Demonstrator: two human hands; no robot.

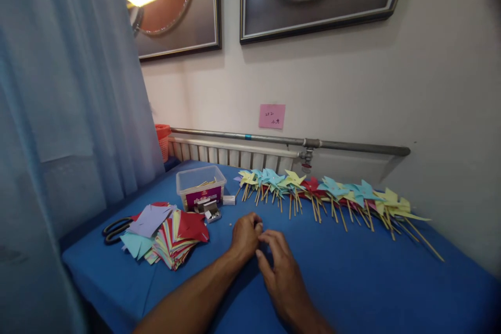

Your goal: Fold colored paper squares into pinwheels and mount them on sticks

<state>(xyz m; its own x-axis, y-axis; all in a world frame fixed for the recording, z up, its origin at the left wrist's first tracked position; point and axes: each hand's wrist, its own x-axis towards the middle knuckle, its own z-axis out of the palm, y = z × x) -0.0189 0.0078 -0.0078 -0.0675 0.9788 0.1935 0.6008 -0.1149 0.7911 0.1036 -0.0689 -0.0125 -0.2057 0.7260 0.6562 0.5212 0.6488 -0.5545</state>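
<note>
My left hand (246,235) is closed over the blue-covered table, its fingers curled inward; whatever they may hold is hidden. Close beside it, my right hand (281,274) has its thumb and fingers apart, with the fingertips near the left hand. To the left lies a stack of cut coloured paper squares (178,240). Behind them stands a clear plastic tub (201,180) with thin wooden sticks inside. A small open box (212,212) with little shiny pieces sits in front of the tub. Finished paper pinwheels (332,188) on sticks lie in a long row at the back right.
Black-handled scissors (115,229) lie partly under the paper at the left. A small white box (229,200) is beside the tub. A blue curtain (78,88) hangs at the left, and a radiator (235,156) with a pipe (352,147) runs along the wall.
</note>
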